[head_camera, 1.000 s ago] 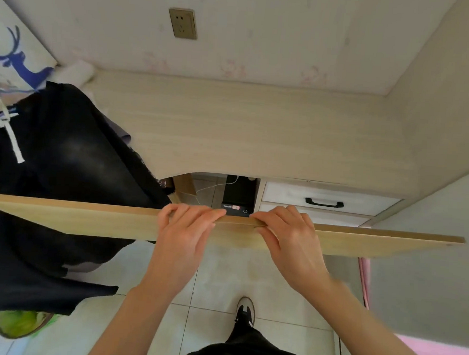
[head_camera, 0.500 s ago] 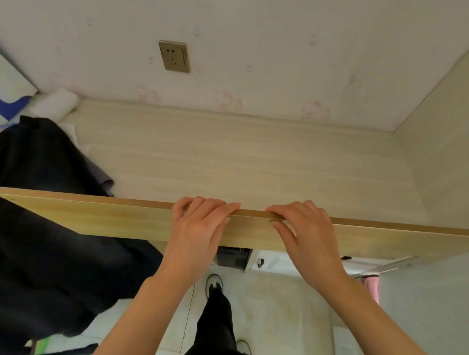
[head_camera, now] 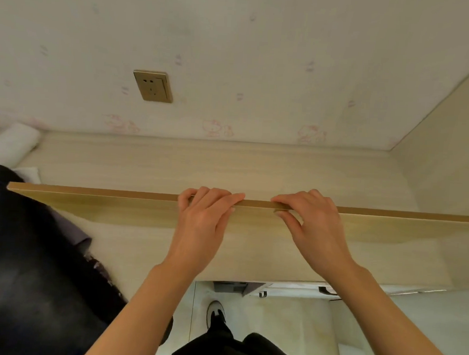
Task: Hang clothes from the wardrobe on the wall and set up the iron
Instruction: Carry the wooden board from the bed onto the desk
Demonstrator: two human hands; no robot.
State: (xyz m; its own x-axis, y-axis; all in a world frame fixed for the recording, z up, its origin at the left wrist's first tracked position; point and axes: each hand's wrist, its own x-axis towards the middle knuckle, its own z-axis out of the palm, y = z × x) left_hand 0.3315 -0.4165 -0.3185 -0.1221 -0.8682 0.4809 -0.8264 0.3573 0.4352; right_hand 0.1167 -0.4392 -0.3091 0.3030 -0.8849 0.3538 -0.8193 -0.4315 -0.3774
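**Grip on wooden board (head_camera: 102,205) above desk top (head_camera: 228,166)**

Left hand (head_camera: 203,219) and right hand (head_camera: 312,226) each clasp the upper edge, fingers hooked over the far side and thumbs on the near face. They sit close together near mid-length, probably to balance the long panel, which stands on edge. The black garment (head_camera: 29,274) lies at 8 o'clock on the desk; the wall socket (head_camera: 153,86) is at 11 o'clock. No iron is visible.

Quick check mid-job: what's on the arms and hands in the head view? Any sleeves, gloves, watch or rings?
Nothing worn shows. The left hand and right hand are bare: no gloves, and no rings on the fingers in view. The left forearm and right forearm are uncovered down to the picture's bottom edge, with no sleeve, cuff, watch or band. Nails look short and unpainted.
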